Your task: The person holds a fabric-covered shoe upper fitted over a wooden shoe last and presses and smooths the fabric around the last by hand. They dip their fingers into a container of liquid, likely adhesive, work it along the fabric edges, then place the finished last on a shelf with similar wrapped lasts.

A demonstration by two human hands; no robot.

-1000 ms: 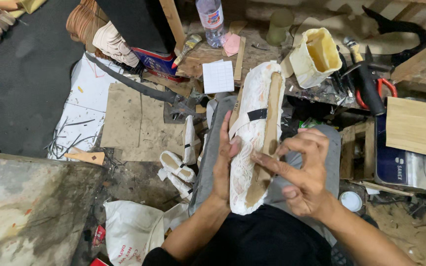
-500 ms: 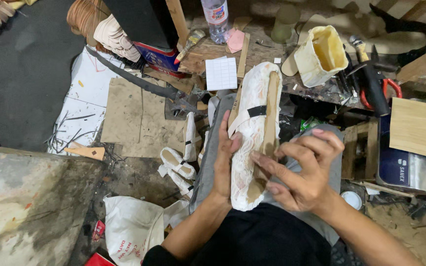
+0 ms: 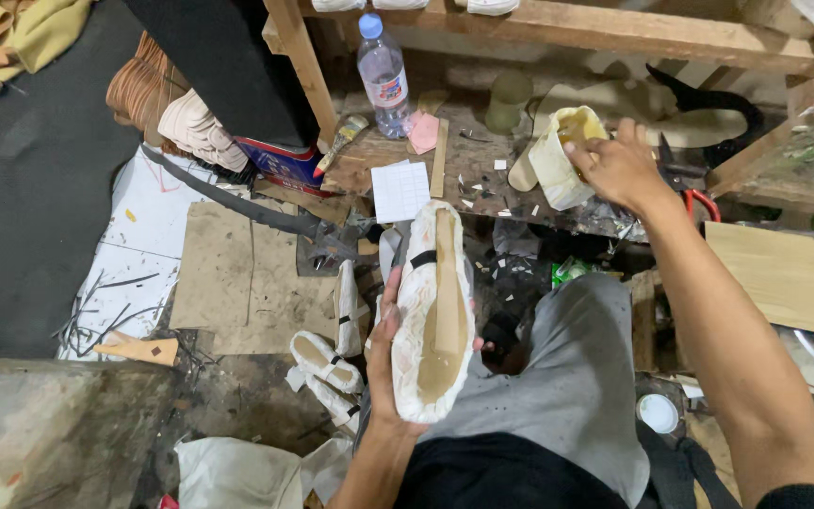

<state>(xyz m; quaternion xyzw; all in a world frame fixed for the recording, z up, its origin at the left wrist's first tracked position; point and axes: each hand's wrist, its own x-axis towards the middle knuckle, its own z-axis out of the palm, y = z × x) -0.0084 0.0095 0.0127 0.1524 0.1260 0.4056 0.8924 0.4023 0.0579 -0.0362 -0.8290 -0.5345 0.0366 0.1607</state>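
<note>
A person is holding a white shoe form [image 3: 431, 316] over the lap while reaching into a glue tub [image 3: 562, 155]

The left hand [image 3: 383, 363] is gripping the form sole-up, a tan strip running along its bottom and a black band crossing near the toe. The right hand [image 3: 619, 170] is dipping its fingers at the rim of the cream tub on the cluttered wooden bench [image 3: 463, 174], where a plastic bottle [image 3: 383, 75] is standing beside a white paper square [image 3: 400, 191]
</note>
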